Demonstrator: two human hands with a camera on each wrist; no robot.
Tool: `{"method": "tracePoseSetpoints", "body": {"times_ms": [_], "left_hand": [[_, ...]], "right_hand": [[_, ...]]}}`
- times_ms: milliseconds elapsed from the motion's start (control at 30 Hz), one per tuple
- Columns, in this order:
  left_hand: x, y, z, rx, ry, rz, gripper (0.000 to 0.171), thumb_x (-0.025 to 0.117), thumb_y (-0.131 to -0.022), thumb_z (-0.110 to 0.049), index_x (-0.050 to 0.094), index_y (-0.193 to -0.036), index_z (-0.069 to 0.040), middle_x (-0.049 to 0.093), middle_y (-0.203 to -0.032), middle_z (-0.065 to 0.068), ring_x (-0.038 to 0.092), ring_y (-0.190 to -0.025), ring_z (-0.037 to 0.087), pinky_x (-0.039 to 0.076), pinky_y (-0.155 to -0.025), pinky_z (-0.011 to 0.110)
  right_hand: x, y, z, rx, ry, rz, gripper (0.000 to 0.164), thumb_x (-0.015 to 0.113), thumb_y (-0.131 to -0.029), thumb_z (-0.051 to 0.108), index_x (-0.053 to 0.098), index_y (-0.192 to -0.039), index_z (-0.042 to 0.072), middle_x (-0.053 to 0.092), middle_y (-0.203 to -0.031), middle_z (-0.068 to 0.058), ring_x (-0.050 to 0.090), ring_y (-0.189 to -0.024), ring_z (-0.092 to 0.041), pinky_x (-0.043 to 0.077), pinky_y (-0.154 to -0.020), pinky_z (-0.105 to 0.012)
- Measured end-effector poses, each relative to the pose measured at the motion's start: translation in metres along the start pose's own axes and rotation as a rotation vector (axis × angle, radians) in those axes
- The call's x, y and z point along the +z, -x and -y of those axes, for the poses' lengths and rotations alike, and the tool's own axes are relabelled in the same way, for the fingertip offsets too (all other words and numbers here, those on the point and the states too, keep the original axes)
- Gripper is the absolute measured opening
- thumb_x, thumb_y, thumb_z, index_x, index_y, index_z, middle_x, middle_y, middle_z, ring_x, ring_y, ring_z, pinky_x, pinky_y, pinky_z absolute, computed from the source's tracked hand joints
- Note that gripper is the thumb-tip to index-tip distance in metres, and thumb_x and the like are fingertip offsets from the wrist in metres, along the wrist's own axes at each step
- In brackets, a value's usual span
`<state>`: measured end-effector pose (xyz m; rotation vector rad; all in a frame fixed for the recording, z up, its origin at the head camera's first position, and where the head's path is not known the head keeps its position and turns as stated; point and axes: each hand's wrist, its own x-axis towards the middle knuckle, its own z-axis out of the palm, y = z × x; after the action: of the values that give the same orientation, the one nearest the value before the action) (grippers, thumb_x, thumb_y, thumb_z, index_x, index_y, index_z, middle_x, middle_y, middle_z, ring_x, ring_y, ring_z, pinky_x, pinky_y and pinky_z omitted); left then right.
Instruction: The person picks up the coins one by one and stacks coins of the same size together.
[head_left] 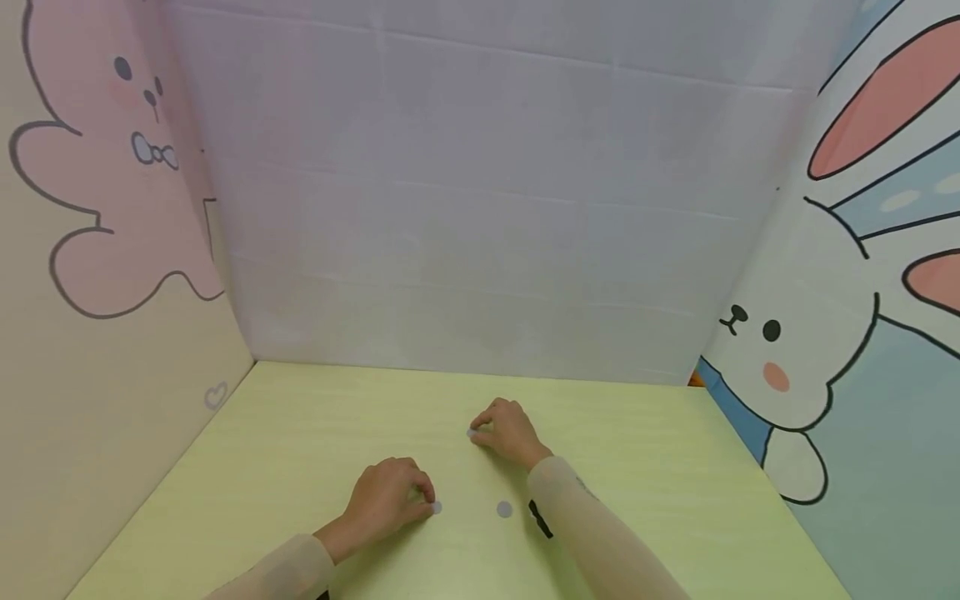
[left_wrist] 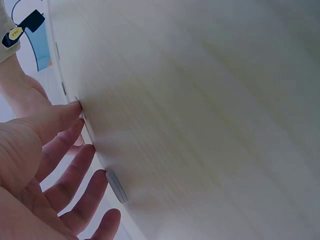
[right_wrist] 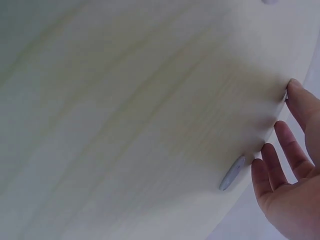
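Observation:
At the left of the table's middle, my left hand (head_left: 384, 498) rests low over the surface. Its thumb and index finger pinch a small grey disc (head_left: 438, 507). Farther back, my right hand (head_left: 512, 432) holds another grey disc (head_left: 470, 432) at its thumb and fingertips. A third flat disc (head_left: 504, 509) lies between the two forearms. Beside the outer fingers in the left wrist view is a thick grey disc (left_wrist: 116, 187). The right wrist view has a similar disc (right_wrist: 232, 173) near the outer fingertips; the fingers partly hide the held discs.
Pale yellow wood-grain table (head_left: 330, 417) stretches under both hands. A white sheet (head_left: 480, 208) closes off the back. Printed side panels stand at left and right, the right one with a rabbit (head_left: 802, 358). A black strap piece (head_left: 540, 519) hangs at the right sleeve.

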<state>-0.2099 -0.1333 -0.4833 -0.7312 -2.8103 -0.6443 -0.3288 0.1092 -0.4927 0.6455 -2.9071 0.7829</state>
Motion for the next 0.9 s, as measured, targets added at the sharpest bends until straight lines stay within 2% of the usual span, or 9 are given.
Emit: {"method": "tracePoseSetpoints", "body": {"times_ms": [133, 467, 667, 900], "left_hand": [[-0.0003, 0.0005, 0.0015, -0.004, -0.003, 0.001, 0.016, 0.094, -0.079, -0.034, 0.081, -0.080, -0.026, 0.075, -0.093, -0.008, 0.068, -0.084, 0.015, 0.060, -0.075, 0.039], [0.0002, -0.0008, 0.0024, -0.010, 0.002, 0.008, 0.015, 0.094, -0.080, -0.035, 0.080, -0.080, -0.027, 0.075, -0.093, -0.009, 0.068, -0.085, 0.016, 0.059, -0.075, 0.040], [-0.0007, -0.0021, 0.0014, -0.003, 0.003, 0.004, 0.015, 0.094, -0.080, -0.034, 0.081, -0.080, -0.027, 0.075, -0.093, -0.009, 0.068, -0.085, 0.018, 0.059, -0.074, 0.041], [-0.0013, -0.0022, -0.0011, -0.007, 0.027, 0.014, 0.015, 0.094, -0.080, -0.032, 0.081, -0.080, -0.026, 0.076, -0.094, -0.007, 0.069, -0.086, 0.019, 0.059, -0.075, 0.044]], "right_hand": [[-0.0010, -0.0013, 0.0028, -0.023, 0.013, 0.000, 0.017, 0.085, -0.093, 0.026, 0.085, -0.103, 0.013, 0.069, -0.103, -0.005, 0.063, -0.099, -0.025, 0.055, -0.092, -0.045], [-0.0016, -0.0017, 0.0054, -0.017, 0.038, 0.006, 0.016, 0.085, -0.093, 0.026, 0.086, -0.101, 0.013, 0.071, -0.101, -0.004, 0.064, -0.096, -0.023, 0.056, -0.092, -0.043], [-0.0009, -0.0018, 0.0051, -0.051, 0.082, -0.002, 0.014, 0.084, -0.093, 0.025, 0.086, -0.100, 0.013, 0.073, -0.097, -0.002, 0.066, -0.092, -0.020, 0.056, -0.092, -0.041], [-0.0033, 0.0022, 0.0058, -0.090, 0.078, -0.016, 0.013, 0.084, -0.093, 0.023, 0.085, -0.097, 0.011, 0.074, -0.095, -0.002, 0.068, -0.088, -0.019, 0.057, -0.089, -0.040]]}}
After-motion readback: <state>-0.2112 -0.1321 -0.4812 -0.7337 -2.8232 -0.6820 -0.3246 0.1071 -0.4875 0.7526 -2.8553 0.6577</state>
